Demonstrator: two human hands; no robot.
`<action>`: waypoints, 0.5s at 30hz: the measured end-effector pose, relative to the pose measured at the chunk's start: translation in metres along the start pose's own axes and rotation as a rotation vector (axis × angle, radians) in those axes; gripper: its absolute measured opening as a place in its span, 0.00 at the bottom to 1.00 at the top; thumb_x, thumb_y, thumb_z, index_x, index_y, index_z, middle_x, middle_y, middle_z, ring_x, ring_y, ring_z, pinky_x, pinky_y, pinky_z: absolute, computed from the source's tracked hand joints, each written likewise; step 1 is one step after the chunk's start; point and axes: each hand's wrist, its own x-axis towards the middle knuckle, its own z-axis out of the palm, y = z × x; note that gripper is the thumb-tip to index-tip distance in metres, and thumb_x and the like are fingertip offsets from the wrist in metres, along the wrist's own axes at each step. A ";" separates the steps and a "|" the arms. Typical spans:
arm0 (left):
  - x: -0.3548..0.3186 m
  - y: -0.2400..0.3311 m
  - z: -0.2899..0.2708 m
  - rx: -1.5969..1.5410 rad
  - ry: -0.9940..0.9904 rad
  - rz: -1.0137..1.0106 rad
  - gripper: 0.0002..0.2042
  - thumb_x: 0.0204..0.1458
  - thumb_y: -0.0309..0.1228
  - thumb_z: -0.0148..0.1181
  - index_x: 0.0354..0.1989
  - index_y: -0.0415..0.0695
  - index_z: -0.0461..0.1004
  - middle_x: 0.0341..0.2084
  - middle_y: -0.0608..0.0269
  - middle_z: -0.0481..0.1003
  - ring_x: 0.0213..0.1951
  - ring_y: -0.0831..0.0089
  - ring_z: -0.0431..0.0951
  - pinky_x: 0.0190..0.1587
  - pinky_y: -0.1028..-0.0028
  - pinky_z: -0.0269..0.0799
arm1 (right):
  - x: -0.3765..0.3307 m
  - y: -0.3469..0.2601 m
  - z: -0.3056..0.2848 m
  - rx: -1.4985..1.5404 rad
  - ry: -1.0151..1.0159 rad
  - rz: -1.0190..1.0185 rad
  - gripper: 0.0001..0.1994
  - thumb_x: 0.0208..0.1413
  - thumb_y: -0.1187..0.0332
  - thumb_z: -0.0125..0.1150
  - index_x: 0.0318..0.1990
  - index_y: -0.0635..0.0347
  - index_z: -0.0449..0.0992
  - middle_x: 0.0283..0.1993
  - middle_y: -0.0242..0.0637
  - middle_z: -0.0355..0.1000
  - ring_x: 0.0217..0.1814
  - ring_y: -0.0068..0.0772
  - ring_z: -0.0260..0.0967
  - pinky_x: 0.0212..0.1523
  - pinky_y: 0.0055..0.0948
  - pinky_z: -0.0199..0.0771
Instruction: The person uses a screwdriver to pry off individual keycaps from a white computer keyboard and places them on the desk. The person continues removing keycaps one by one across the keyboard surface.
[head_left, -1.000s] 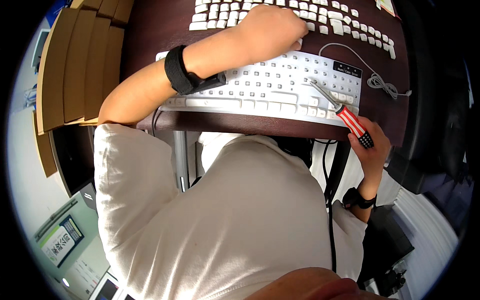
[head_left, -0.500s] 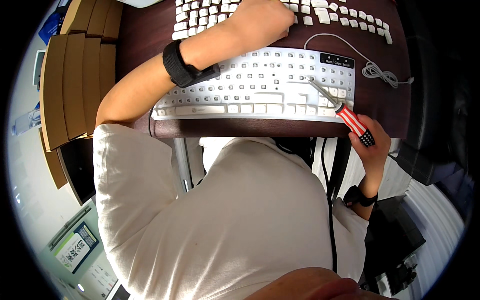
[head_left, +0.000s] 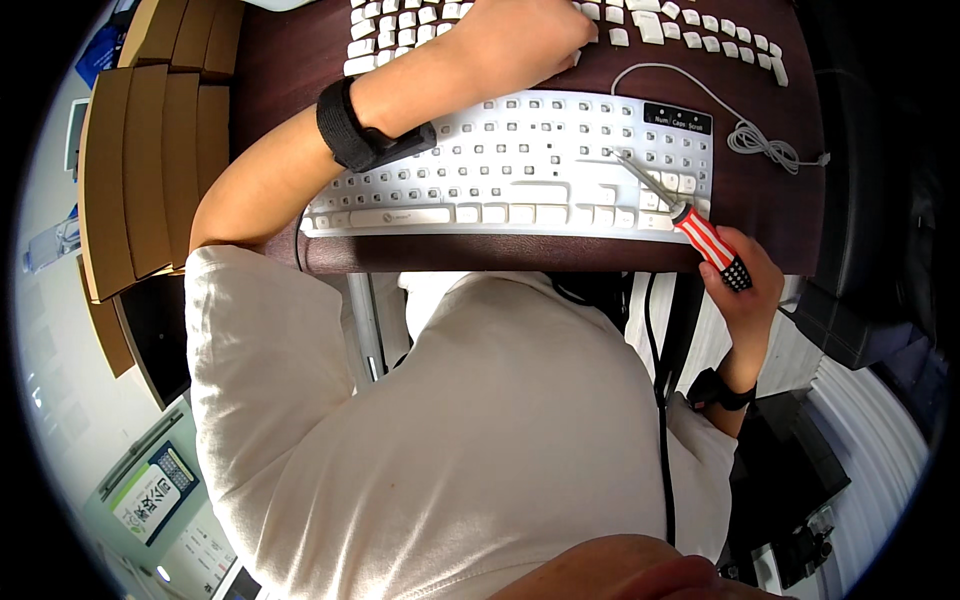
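Observation:
A white keyboard [head_left: 520, 165] with most keycaps removed lies on a dark brown table [head_left: 280, 90]. My left hand [head_left: 525, 35] reaches past it and rests closed on the loose white keycaps [head_left: 690, 35] spread in rows at the far side. A black band circles that wrist. My right hand [head_left: 745, 295] is at the table's near right edge, gripping a screwdriver [head_left: 690, 225] with a red and white striped handle. Its metal shaft lies across the keyboard's right part, tip among the key sockets.
The keyboard's grey cable [head_left: 745, 125] curls on the table at the right. Flat brown cardboard boxes [head_left: 150, 150] are stacked to the left. A black cable [head_left: 660, 400] hangs below the table edge. Dark equipment [head_left: 860, 290] stands at the right.
The view has shifted so the table sits lower in the frame. My left hand stays on the loose keycaps; my right hand keeps the screwdriver on the keyboard.

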 end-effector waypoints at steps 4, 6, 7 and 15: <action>0.001 0.000 0.004 -0.007 -0.002 0.005 0.08 0.54 0.35 0.62 0.38 0.46 0.78 0.28 0.58 0.80 0.33 0.58 0.81 0.34 0.62 0.78 | 0.001 -0.001 0.000 -0.013 -0.002 -0.003 0.20 0.43 0.72 0.72 0.48 0.61 0.77 0.34 0.41 0.75 0.32 0.40 0.76 0.35 0.29 0.74; 0.000 0.000 0.004 -0.008 0.012 -0.006 0.08 0.53 0.35 0.62 0.37 0.46 0.78 0.28 0.58 0.79 0.33 0.58 0.81 0.34 0.62 0.78 | 0.001 -0.001 0.000 -0.014 -0.012 0.014 0.20 0.43 0.72 0.72 0.47 0.61 0.78 0.34 0.42 0.76 0.33 0.40 0.76 0.35 0.29 0.74; 0.000 0.001 0.003 -0.007 0.015 -0.012 0.08 0.53 0.34 0.63 0.37 0.45 0.78 0.27 0.57 0.79 0.32 0.58 0.81 0.34 0.62 0.77 | 0.001 -0.001 0.000 -0.015 -0.017 0.023 0.20 0.43 0.72 0.72 0.47 0.61 0.78 0.34 0.42 0.76 0.33 0.40 0.76 0.35 0.29 0.74; -0.003 0.004 -0.024 -0.069 -0.018 -0.104 0.09 0.51 0.33 0.60 0.34 0.39 0.75 0.23 0.49 0.77 0.30 0.51 0.80 0.34 0.57 0.75 | 0.002 -0.006 0.000 -0.046 -0.013 -0.003 0.20 0.42 0.73 0.72 0.47 0.61 0.78 0.35 0.42 0.76 0.33 0.41 0.77 0.35 0.30 0.75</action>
